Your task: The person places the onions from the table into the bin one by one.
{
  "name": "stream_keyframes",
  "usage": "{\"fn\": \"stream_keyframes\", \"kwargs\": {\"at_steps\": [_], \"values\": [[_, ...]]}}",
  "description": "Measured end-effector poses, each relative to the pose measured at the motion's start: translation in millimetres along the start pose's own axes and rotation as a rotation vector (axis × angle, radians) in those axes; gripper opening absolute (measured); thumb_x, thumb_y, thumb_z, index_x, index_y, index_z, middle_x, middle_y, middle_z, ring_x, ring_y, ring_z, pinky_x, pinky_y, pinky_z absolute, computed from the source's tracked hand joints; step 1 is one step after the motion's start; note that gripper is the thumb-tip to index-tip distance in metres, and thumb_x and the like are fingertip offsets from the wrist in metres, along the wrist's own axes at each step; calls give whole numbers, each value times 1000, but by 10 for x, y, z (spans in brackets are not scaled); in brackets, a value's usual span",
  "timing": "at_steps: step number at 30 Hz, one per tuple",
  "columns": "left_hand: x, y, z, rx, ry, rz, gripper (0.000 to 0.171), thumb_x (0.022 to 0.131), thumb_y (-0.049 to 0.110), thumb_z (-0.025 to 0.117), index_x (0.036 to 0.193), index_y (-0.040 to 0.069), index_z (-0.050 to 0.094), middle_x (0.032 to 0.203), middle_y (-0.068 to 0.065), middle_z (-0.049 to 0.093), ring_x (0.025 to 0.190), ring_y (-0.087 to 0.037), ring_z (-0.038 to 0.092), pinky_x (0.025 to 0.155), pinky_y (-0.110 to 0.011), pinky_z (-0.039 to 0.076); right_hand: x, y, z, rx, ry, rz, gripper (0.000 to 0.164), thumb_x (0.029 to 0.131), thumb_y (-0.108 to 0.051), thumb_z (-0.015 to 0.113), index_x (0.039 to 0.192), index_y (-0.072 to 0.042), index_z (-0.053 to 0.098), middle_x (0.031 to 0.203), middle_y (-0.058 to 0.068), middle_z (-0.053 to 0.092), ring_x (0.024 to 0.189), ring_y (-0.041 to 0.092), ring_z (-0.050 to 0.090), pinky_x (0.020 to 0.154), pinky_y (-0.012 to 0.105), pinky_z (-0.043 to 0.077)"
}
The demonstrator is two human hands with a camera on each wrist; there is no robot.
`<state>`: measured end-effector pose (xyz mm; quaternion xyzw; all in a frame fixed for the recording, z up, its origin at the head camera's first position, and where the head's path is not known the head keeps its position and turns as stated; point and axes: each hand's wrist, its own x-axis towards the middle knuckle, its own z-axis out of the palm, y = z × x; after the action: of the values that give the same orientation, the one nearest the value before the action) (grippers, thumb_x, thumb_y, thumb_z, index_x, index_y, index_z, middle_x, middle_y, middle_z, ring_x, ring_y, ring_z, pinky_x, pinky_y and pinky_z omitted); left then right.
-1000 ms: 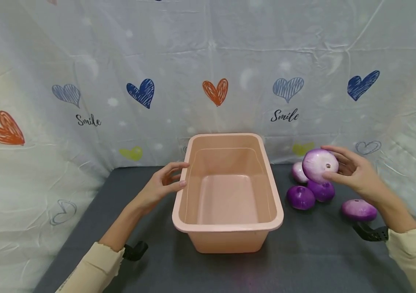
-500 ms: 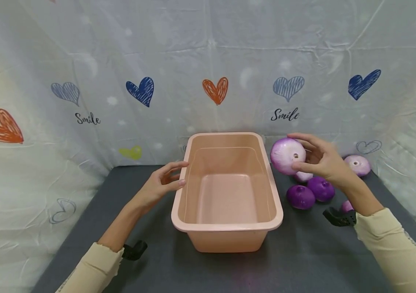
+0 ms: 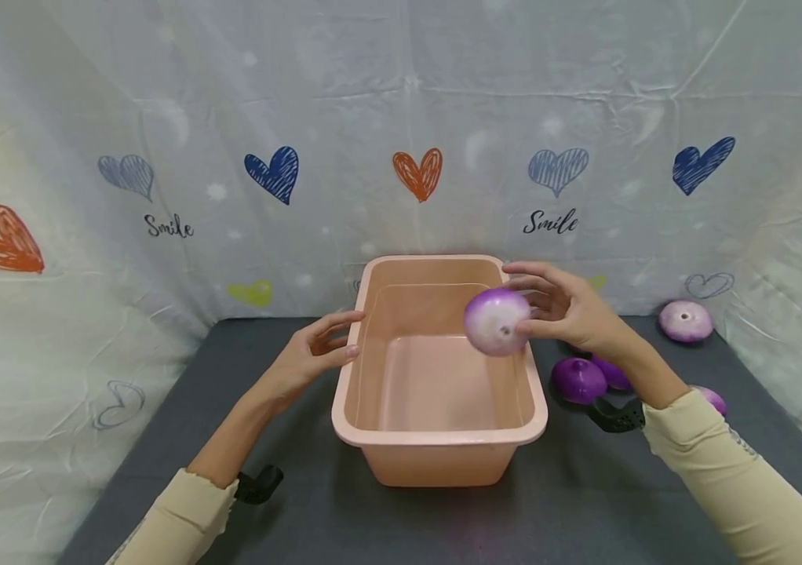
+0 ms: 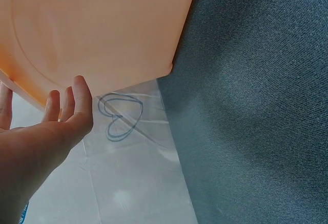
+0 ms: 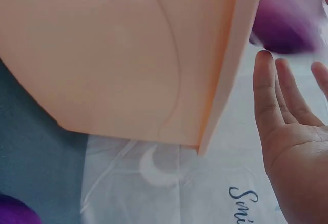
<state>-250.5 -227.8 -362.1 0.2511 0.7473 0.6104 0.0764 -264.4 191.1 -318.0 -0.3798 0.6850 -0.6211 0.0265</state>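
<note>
A purple-and-white onion (image 3: 497, 322) is in the air over the right side of the pink plastic basin (image 3: 439, 438). My right hand (image 3: 570, 310) is just to its right, fingers spread and fairly straight, the thumb overlapping the onion's edge in the head view. In the right wrist view the onion (image 5: 289, 19) is blurred and lies past the fingertips of the right hand (image 5: 297, 147), with a small gap. My left hand (image 3: 309, 349) rests its loosely bent fingers against the basin's left rim; the left wrist view shows that hand (image 4: 46, 137) beside the basin wall (image 4: 113, 29).
Dark purple onions (image 3: 579, 380) sit right of the basin, partly behind the right arm. A paler onion (image 3: 686, 321) lies at the back right, another (image 3: 712, 400) by the right sleeve. A grey cloth (image 3: 288, 518) covers the table; a printed curtain (image 3: 344, 118) hangs behind.
My right hand has carried the onion leftward from above the onion group to over the basin, and its fingers have let go of it. The left hand has stayed at the rim.
</note>
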Motion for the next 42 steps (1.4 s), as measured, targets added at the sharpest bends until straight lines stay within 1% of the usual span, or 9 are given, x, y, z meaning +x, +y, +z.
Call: {"fn": "stream_keyframes", "kwargs": {"at_steps": [4, 6, 12, 19, 24, 28, 34, 39, 42], "values": [[7, 13, 11, -1, -1, -5, 59, 100, 13, 66, 154, 9, 44, 159, -8, 34, 141, -36, 38, 110, -60, 35, -75, 16, -62, -6, 27, 3, 63, 91, 10, 70, 149, 1, 46, 137, 28, 54, 122, 37, 58, 97, 42, 52], [11, 16, 12, 0, 1, -3, 58, 100, 12, 66, 154, 9, 44, 159, -8, 34, 141, -36, 39, 110, -59, 35, -134, 13, -116, -33, 62, 13, 57, 93, 9, 69, 146, 0, 49, 135, 24, 57, 120, 35, 60, 94, 41, 54], [9, 12, 8, 20, 15, -4, 58, 100, 13, 67, 153, 9, 46, 158, -8, 37, 139, -36, 41, 109, -60, 36, -370, 53, -301, -113, 138, 46, 44, 95, 8, 66, 137, -1, 58, 128, 18, 63, 113, 29, 65, 91, 35, 55], [7, 4, 3, 13, 14, -1, 57, 100, 13, 67, 153, 9, 46, 157, -7, 38, 139, -36, 41, 108, -60, 36, -744, 76, -507, -158, 202, 104, 41, 95, 11, 65, 135, 2, 58, 124, 12, 66, 110, 24, 67, 87, 32, 56], [13, 4, 5, 14, 13, 3, 56, 100, 12, 66, 153, 8, 46, 158, -7, 37, 139, -35, 42, 108, -58, 38, -1051, 76, -671, -213, 248, 150, 40, 97, 9, 62, 137, 2, 57, 125, 11, 66, 109, 20, 68, 87, 29, 56], [7, 8, -1, 12, 14, 4, 56, 100, 12, 66, 153, 8, 46, 158, -7, 38, 138, -35, 43, 108, -57, 38, -1284, 100, -811, -242, 268, 164, 38, 97, 11, 61, 134, 7, 56, 123, 10, 66, 108, 19, 68, 86, 28, 56], [-10, 17, -7, 21, 13, 3, 56, 101, 12, 65, 153, 7, 45, 157, -7, 38, 137, -32, 45, 108, -56, 39, -1570, 107, -971, -345, 283, 187, 34, 97, 13, 60, 130, 8, 57, 121, 6, 66, 105, 13, 68, 82, 26, 57], [-6, 8, -9, 27, 5, 1, 57, 101, 12, 65, 153, 7, 44, 157, -8, 37, 137, -35, 44, 107, -58, 39, -1808, 107, -1065, -474, 354, 246, 33, 97, 8, 63, 130, 4, 60, 119, -2, 67, 104, 6, 67, 82, 19, 54], [6, 6, -6, 28, 2, -2, 57, 101, 12, 65, 153, 8, 45, 157, -9, 38, 137, -35, 44, 106, -58, 40, -1961, 145, -1138, -518, 396, 263, 34, 96, 10, 64, 130, 4, 60, 119, -6, 67, 104, 3, 66, 82, 15, 52]]}}
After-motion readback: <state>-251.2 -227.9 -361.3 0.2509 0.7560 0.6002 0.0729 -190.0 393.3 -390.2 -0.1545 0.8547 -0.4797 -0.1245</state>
